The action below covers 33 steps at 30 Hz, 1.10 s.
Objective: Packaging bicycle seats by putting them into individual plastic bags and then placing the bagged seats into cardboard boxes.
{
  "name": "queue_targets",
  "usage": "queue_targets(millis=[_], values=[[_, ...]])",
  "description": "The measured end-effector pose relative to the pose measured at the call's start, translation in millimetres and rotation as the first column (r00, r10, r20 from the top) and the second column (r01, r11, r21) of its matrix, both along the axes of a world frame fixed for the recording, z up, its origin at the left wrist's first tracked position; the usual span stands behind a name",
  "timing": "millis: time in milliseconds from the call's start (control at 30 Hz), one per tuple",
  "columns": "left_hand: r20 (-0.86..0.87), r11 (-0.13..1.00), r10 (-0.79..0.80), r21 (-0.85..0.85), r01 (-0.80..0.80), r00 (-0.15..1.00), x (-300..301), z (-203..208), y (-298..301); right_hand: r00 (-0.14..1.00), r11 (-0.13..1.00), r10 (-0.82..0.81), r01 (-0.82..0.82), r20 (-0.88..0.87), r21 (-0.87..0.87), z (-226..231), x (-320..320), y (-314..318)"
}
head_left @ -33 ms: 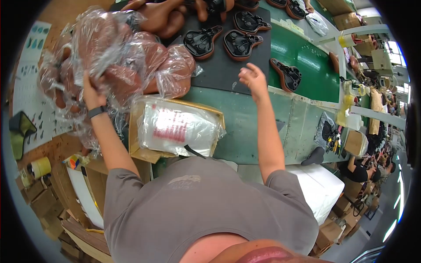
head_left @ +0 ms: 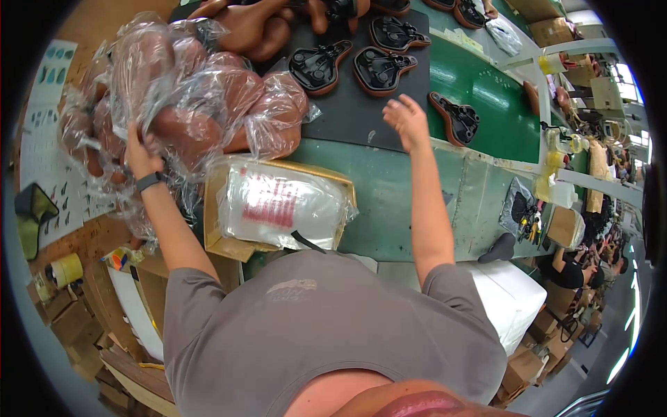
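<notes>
My left hand (head_left: pixel 144 154), with a dark band at the wrist, is closed on the near end of a brown bicycle saddle (head_left: pixel 142 59) in a clear plastic bag. This saddle lies on top of a pile of bagged brown saddles (head_left: pixel 240 94); the wrap partly hides my fingertips. My right hand (head_left: pixel 406 124) hovers over the near edge of a black mat (head_left: pixel 351 125), fingers stretched and holding nothing. Closest to it are an upturned saddle (head_left: pixel 382 69) with a black underside and another saddle (head_left: pixel 455 118) on the green surface to its right.
An open cardboard box (head_left: pixel 349 191) holding a stack of clear plastic bags (head_left: pixel 278 205) stands close in front of me. More unwrapped brown saddles (head_left: pixel 257 28) lie at the far side. A white metal frame (head_left: pixel 545 104) rises at the right; small tools (head_left: pixel 531 219) lie near it.
My left hand has come slightly down and left, and the bagged saddle has settled lower onto the pile. My right hand has shifted a little to the right.
</notes>
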<state>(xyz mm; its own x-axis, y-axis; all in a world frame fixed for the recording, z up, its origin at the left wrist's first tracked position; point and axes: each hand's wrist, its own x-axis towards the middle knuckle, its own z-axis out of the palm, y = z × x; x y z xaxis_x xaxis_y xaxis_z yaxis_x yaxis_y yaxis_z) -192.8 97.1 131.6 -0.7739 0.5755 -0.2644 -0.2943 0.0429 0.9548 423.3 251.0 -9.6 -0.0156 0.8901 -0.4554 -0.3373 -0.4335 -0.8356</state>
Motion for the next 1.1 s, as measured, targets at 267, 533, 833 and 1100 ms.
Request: queue_targets(millis=[267, 533, 833, 1100], values=[[-0.789, 0.928, 0.147, -0.099, -0.359, 0.597, 93, -87, -67, 0.7, 0.938, -0.298, 0.09, -0.649, -0.335, -132, 32, 202], [-0.71, 0.631, -0.682, -0.454, 0.629, 0.172, 289, -136, -126, 0.902, 0.97, -0.237, 0.202, -0.36, -0.131, -82, 41, -15], [-0.429, 0.274, -0.896, -0.737, 0.618, -0.115, 361, -271, -189, 0.661, 0.99, 0.129, -0.039, 0.74, -0.138, -107, 67, -441], [-0.382, 0.315, -0.923, -0.693, 0.648, 0.041, 357, -303, -221, 0.173, 0.965, 0.257, 0.012, 0.951, -0.263, -70, 40, -518]])
